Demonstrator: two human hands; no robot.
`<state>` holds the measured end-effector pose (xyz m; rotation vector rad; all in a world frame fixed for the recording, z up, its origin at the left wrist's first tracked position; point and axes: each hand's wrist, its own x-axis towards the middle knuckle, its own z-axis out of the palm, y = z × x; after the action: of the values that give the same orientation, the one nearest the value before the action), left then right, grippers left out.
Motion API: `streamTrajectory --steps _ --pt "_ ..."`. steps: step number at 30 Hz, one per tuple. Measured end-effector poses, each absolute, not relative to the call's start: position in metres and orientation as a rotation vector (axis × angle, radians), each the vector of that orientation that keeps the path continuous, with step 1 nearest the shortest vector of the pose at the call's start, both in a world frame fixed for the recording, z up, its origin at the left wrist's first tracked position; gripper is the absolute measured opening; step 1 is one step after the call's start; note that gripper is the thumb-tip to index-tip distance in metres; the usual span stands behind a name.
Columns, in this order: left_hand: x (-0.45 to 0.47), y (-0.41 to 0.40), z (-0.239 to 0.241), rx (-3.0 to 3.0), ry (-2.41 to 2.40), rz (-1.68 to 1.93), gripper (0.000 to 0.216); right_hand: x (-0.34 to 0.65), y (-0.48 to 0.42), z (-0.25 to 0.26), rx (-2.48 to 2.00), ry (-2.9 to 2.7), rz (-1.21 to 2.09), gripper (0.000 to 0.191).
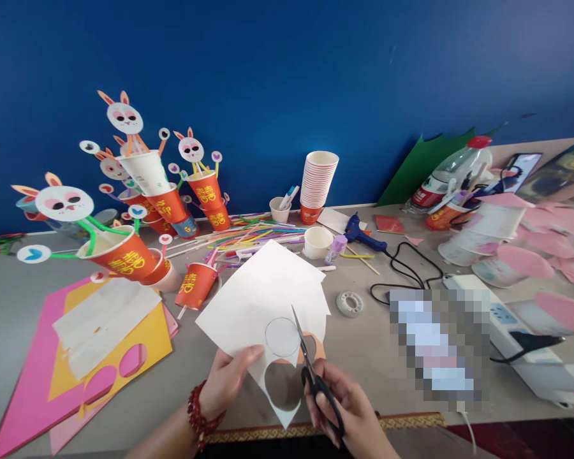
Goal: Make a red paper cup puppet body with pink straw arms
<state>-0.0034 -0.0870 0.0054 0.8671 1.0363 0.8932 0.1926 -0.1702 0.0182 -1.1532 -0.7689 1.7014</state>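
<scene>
My left hand (229,379) grips a sheet of white paper (268,287) by its lower left edge, thumb on top and fingers beneath. A pencil-like circle outline (282,336) is drawn on the sheet, and a round hole is cut out below it. In my right hand (337,401) is a pair of scissors (310,363) with black handles. The blades point up and away from me, slightly parted, at the right side of the drawn circle. A piece of orange paper (318,344) shows behind the white sheet.
Rabbit-faced paper cup figures (117,252) stand at left, beside pink and yellow paper (160,338). Behind are a stack of cups (319,185), colourful sticks and a blue glue gun (363,234). To the right lie a tape roll (349,304), a power strip (502,319) and pink-trimmed cups (483,226).
</scene>
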Motion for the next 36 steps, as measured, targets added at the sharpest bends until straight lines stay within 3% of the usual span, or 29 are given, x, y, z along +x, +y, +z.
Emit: streamTrajectory --steps 13,36 --pt "0.001 -0.085 0.023 0.854 0.995 0.877 0.037 0.205 -0.175 0.004 -1.135 -0.985 1.592 0.048" --pt "-0.005 -0.084 0.024 0.848 0.928 0.847 0.040 0.215 -0.172 0.031 -1.231 -1.008 1.619 0.053"
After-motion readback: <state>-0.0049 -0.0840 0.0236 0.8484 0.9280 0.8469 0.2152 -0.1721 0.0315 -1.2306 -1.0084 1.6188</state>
